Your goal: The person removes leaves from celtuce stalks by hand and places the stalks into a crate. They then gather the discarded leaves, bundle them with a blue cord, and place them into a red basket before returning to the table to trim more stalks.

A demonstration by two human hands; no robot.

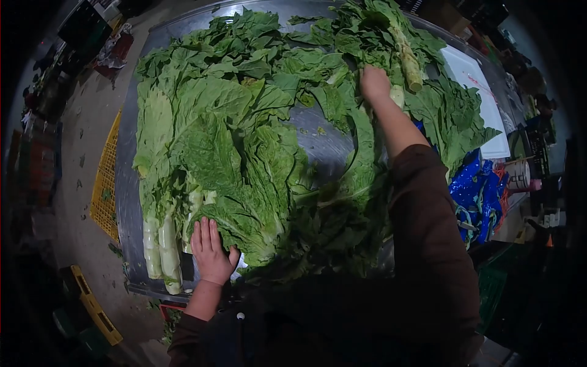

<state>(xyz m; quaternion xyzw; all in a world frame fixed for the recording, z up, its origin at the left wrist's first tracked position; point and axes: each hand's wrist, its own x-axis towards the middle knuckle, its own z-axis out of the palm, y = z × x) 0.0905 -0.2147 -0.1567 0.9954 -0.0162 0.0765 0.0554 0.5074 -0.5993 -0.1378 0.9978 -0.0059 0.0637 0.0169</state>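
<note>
My left hand (211,251) lies with its fingers stretched out on the stem end of a leafy celtuce at the table's near left. Beside it are peeled, pale celtuce stems (169,251), their tops joining a heap of broad green leaves (208,147). My right hand (375,84) reaches to the far right part of the table, its fingers curled down among loose leaves; what they hold is hidden. Just right of it lies a thick celtuce stem (406,58) with a brownish, rough skin. A shorter pale stem end (397,95) shows below that one.
The leaves cover much of a metal table (321,134). A white board or tray (480,92) lies at its right edge, with a blue plastic bag (474,192) below. On the floor to the left stands a yellow crate (107,183); a yellow bar-like piece (95,306) is nearer.
</note>
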